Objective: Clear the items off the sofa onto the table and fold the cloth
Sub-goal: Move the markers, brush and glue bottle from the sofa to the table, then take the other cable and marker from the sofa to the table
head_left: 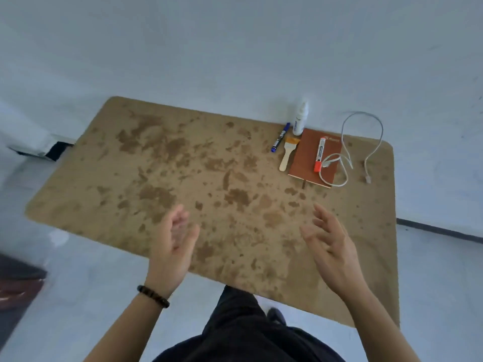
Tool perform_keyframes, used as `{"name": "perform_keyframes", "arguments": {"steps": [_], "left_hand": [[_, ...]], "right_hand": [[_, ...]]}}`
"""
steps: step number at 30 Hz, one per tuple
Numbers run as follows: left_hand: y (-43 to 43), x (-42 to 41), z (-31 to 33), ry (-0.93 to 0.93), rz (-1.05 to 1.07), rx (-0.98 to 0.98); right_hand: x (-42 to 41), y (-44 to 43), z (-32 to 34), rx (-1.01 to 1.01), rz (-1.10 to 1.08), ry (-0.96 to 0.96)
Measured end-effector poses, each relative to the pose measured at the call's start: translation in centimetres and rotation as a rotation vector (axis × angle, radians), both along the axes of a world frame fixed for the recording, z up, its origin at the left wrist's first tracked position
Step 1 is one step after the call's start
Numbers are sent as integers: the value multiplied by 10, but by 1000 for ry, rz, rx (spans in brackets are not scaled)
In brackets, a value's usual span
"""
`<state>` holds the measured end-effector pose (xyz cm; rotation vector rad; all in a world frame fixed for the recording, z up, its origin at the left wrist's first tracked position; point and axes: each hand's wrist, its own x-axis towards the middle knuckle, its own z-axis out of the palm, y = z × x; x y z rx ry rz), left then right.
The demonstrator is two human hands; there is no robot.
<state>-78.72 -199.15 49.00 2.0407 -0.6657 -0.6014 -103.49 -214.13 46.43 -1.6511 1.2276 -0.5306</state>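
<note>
6 items sit bunched at the far right corner of the tabletop [183,178], probably to leave room for folding: 1 notebook [304,155] carrying 1 red marker [319,154] and part of 1 cable [337,156], with 1 brush [287,152] and 1 blue marker [280,138] just beside it and 1 bottle [300,118] upright behind. The left hand [175,246] and right hand [332,246] hover released, holding nothing. No cloth shows clearly.

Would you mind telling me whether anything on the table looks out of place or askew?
Mainly the white cable: it sprawls in loose loops, one draped over the brown notebook beside the red marker.
</note>
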Motion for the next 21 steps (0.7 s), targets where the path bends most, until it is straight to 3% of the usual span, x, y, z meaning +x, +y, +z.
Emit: {"name": "perform_keyframes", "arguments": {"steps": [5,7,14,21], "left_hand": [[151,-80,5,15,475,-15],[197,-106,8,32,572,20],[369,-188,28,-12,1112,-53],[513,-224,27,-76,1394,-144]], "right_hand": [[-25,75,2,34,197,-36],[-28,94,6,77,244,-30],[25,192,22,105,634,-25],[91,344,24,41,933,-81]]}}
